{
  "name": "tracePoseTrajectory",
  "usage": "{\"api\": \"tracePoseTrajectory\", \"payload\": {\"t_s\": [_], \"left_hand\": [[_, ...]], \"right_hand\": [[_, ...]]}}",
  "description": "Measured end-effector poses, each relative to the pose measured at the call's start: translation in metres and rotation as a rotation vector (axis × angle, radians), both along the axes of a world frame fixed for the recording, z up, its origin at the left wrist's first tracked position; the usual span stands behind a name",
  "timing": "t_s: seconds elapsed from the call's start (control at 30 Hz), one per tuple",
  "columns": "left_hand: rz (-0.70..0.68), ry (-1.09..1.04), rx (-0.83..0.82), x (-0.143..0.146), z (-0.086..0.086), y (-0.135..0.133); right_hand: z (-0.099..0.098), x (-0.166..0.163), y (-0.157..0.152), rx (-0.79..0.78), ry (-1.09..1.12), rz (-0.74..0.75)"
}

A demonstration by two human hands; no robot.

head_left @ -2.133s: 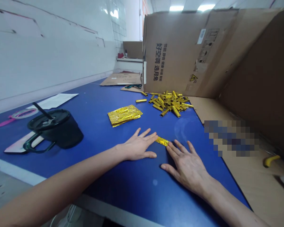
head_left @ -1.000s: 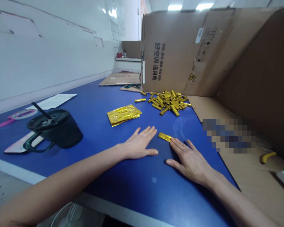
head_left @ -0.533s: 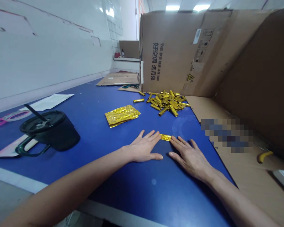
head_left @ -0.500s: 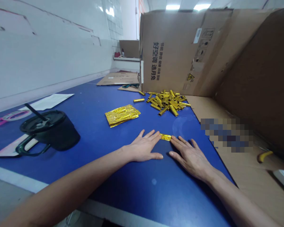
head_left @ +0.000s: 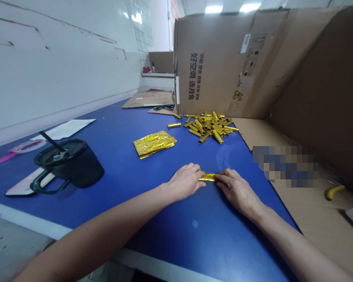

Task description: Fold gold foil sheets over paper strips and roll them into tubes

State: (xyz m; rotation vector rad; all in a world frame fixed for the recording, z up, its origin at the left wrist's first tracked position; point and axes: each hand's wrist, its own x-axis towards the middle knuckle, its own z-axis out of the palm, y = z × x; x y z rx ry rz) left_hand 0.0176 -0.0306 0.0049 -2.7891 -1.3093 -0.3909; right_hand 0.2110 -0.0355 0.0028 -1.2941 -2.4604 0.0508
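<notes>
- We have our left hand (head_left: 186, 182) on the blue table (head_left: 176, 223), its fingers (head_left: 196, 170) drawn together and curled in, their tips on the left end of a narrow gold foil strip (head_left: 207, 177).
- Our right hand (head_left: 237, 192) faces it from the right, its fingers (head_left: 223, 174) also closed up and slightly curled, their tips on the strip's right end.
- The strip lies crosswise between our two hands, low on the table near its right edge; we cannot tell whether it is pinched clear of the surface or pressed down onto it.
- Farther off, beyond our hands, we see a heap of gold foil tubes (head_left: 207, 127), with one loose tube (head_left: 174, 125) just left of it.
- Left of the heap and nearer to us lies a small stack of flat gold foil sheets (head_left: 153, 143).
- On the left stands a black tumbler (head_left: 72, 166) with a handle and a straw (head_left: 51, 141), near a white paper sheet (head_left: 65, 129) and a pink-rimmed tape roll (head_left: 26, 146).
- A large cardboard panel (head_left: 211, 66) with dark printed characters stands up along the far side of the heap.
- Flattened cardboard (head_left: 148, 100) lies at the table's far end.
</notes>
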Motion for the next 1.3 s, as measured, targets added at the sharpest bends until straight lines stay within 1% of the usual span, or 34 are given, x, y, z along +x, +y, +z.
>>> {"api": "tracePoseTrajectory", "payload": {"t_s": [0.17,0.27,0.33,0.4,0.5,0.57,0.7,0.8,0.93,1.17,1.23,1.3], "left_hand": [[-0.017,0.001,0.058,0.003,-0.004,0.004],[-0.02,-0.033,0.075,0.002,-0.006,0.004],[-0.01,-0.103,0.06,0.002,-0.006,0.004],[0.005,-0.222,0.011,0.002,-0.006,0.003],[0.04,-0.417,-0.114,0.002,-0.005,0.002],[0.059,-0.507,-0.194,0.002,-0.003,0.0],[0.062,-0.606,-0.334,0.003,-0.001,-0.004],[0.058,-0.657,-0.376,0.004,-0.001,-0.007],[0.072,-0.676,-0.355,0.005,-0.001,-0.008],[0.059,-0.61,-0.302,0.004,0.005,-0.013],[0.039,-0.567,-0.273,0.005,0.004,-0.016],[-0.019,-0.509,-0.245,0.007,0.002,-0.02]], "right_hand": [[-0.002,-0.003,-0.001,0.036,-0.003,-0.02],[-0.006,-0.001,0.001,0.046,0.055,-0.005],[-0.008,0.001,0.003,0.041,0.122,0.01],[-0.009,0.001,0.003,0.028,0.177,0.029],[-0.005,0.0,0.001,-0.021,0.224,0.037],[-0.002,-0.002,-0.002,-0.071,0.261,0.021],[0.002,-0.004,-0.007,-0.182,0.329,-0.025],[0.001,-0.005,-0.01,-0.258,0.376,-0.021],[0.003,-0.006,-0.012,-0.341,0.408,0.006],[0.005,-0.007,-0.014,-0.444,0.46,0.022],[0.007,-0.008,-0.016,-0.492,0.476,0.04],[0.009,-0.009,-0.019,-0.519,0.447,0.082]]}}
